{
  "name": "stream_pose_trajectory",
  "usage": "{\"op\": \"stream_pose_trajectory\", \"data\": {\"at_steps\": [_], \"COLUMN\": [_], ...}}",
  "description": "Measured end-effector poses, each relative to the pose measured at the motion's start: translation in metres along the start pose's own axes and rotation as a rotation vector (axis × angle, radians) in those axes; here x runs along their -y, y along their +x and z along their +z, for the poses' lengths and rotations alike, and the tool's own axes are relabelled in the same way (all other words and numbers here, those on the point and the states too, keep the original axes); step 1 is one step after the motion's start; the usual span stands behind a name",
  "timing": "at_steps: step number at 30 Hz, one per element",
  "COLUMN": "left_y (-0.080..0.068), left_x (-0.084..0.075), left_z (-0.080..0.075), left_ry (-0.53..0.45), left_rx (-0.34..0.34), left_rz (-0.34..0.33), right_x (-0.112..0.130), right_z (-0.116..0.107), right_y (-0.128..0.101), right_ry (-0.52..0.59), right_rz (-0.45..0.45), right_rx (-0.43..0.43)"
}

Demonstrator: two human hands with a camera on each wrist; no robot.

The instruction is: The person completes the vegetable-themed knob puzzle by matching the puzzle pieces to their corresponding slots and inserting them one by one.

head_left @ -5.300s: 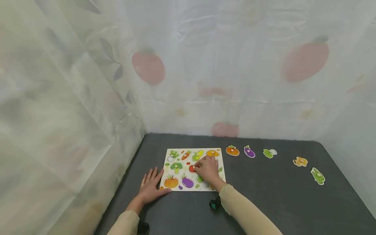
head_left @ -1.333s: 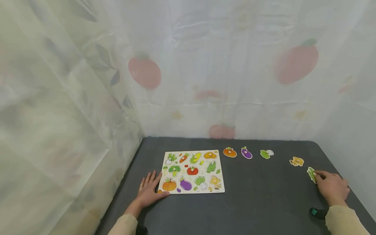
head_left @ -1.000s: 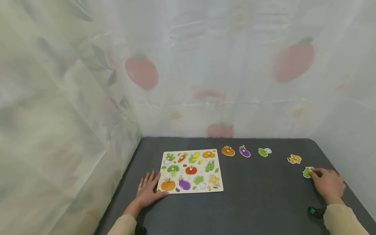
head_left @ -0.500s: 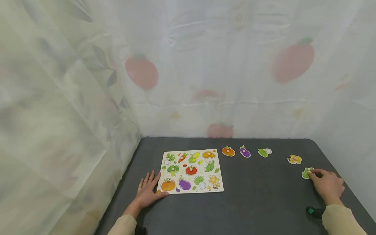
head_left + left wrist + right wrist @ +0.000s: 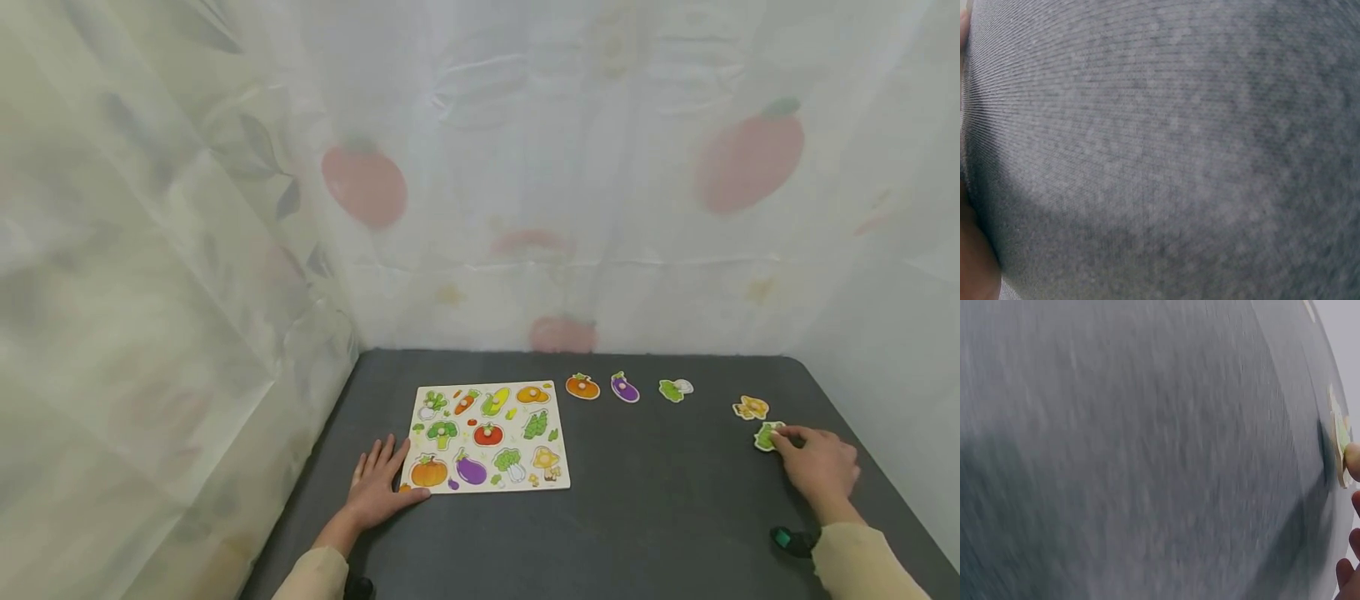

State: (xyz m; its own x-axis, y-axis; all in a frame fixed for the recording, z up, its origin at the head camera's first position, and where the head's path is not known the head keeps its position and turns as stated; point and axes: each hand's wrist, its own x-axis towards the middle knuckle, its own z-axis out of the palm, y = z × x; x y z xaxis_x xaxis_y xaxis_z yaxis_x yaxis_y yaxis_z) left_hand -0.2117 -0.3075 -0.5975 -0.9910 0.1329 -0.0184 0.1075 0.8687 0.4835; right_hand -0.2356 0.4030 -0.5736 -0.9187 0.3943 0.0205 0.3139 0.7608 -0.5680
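Note:
In the head view my right hand (image 5: 817, 467) pinches a green vegetable puzzle piece (image 5: 765, 437) between thumb and fingers. The right wrist view catches this piece (image 5: 1339, 440) edge-on at its right border, with a shadow on the mat beside it. My left hand (image 5: 377, 492) lies with fingers spread at the left front corner of a white vegetable puzzle board (image 5: 480, 483), touching its edge. Knobbed pieces sit in several of the board's spots, the red tomato (image 5: 488, 435) among them. Printed pictures without knobs show at the pumpkin, eggplant, cabbage, pea and mushroom spots.
On the dark table (image 5: 637, 533) right of the board lie a pumpkin piece (image 5: 582, 387), an eggplant piece (image 5: 625, 387), a green-and-white cabbage piece (image 5: 676, 390) and a yellow mushroom piece (image 5: 752, 407). Pale curtains (image 5: 480, 167) enclose the back and sides.
My right hand has left the tomato on the board, gone to the far right and gripped the green piece. It has since turned the piece and shifted it left. The left hand stays put.

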Motion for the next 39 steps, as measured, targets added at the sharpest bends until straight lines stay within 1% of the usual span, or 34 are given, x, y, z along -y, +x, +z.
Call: {"op": "stream_pose_trajectory", "data": {"at_steps": [5, 10, 15, 19, 22, 26, 31, 39], "left_y": [-0.002, -0.002, -0.001, 0.001, 0.002, 0.003, 0.004, 0.002], "left_x": [-0.003, -0.004, -0.001, 0.001, 0.003, 0.004, 0.006, 0.003], "left_z": [-0.003, -0.004, -0.001, 0.002, 0.003, 0.004, 0.005, 0.002], "left_ry": [0.002, -0.003, 0.003, -0.007, -0.003, 0.008, 0.018, 0.005], "left_rx": [-0.003, 0.003, 0.014, -0.003, -0.007, 0.001, 0.005, -0.002], "left_rz": [0.001, -0.006, -0.019, -0.009, -0.007, -0.011, -0.01, -0.008], "right_x": [0.019, 0.049, 0.078, 0.098, 0.112, 0.128, 0.145, 0.174], "right_z": [0.011, 0.026, 0.042, 0.053, 0.06, 0.069, 0.082, 0.108], "right_y": [-0.004, -0.005, -0.007, -0.011, -0.014, -0.018, -0.022, -0.031], "right_ry": [0.044, 0.05, 0.081, 0.123, 0.149, 0.176, 0.176, 0.2], "right_rz": [-0.138, -0.231, -0.346, -0.425, -0.45, -0.461, -0.479, -0.481], "right_rx": [-0.036, -0.055, -0.067, -0.063, -0.045, -0.012, 0.022, 0.093]}}
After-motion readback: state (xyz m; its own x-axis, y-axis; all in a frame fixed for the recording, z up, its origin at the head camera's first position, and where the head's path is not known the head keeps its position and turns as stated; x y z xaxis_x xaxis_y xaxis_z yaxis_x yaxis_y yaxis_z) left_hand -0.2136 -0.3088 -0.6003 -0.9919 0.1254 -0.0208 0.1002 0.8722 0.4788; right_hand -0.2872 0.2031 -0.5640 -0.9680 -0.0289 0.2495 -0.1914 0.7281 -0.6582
